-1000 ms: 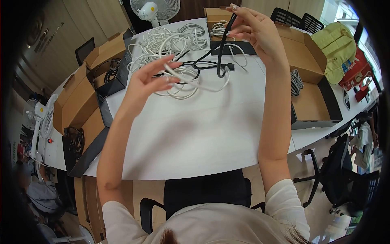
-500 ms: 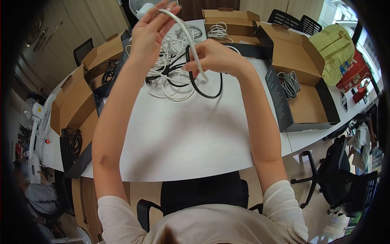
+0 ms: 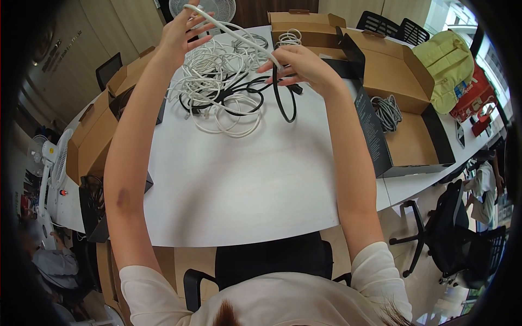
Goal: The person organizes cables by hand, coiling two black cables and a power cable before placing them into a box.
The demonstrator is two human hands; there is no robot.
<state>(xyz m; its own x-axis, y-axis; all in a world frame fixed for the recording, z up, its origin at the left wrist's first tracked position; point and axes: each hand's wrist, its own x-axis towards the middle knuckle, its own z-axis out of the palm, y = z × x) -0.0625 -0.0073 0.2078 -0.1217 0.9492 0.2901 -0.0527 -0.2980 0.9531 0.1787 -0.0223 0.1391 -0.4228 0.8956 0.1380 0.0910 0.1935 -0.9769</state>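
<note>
A thick white cable (image 3: 231, 31) stretches in the air between my two hands. My left hand (image 3: 182, 33) is raised at the upper left, with the cable passing at its thumb side and its other fingers spread. At the other end my right hand (image 3: 299, 68) pinches the white cable near its fingertips. A black cable (image 3: 278, 100) hangs in a loop below my right hand, beside a small black connector (image 3: 296, 88). Beneath both hands lies a tangled pile of white cables (image 3: 209, 70) mixed with black ones.
Open cardboard boxes stand at both sides of the white table (image 3: 244, 179); the right box (image 3: 413, 136) holds a grey cable coil (image 3: 386, 113). Behind is another box (image 3: 307, 32) with white cable. A yellow-green bag (image 3: 447, 68) and a fan (image 3: 217, 11) are farther off. A person (image 3: 57, 263) is at lower left.
My left hand has moved left, drawing the white cable out straighter. My right hand has shifted slightly right and its fingers are more extended. More of the cable pile shows.
</note>
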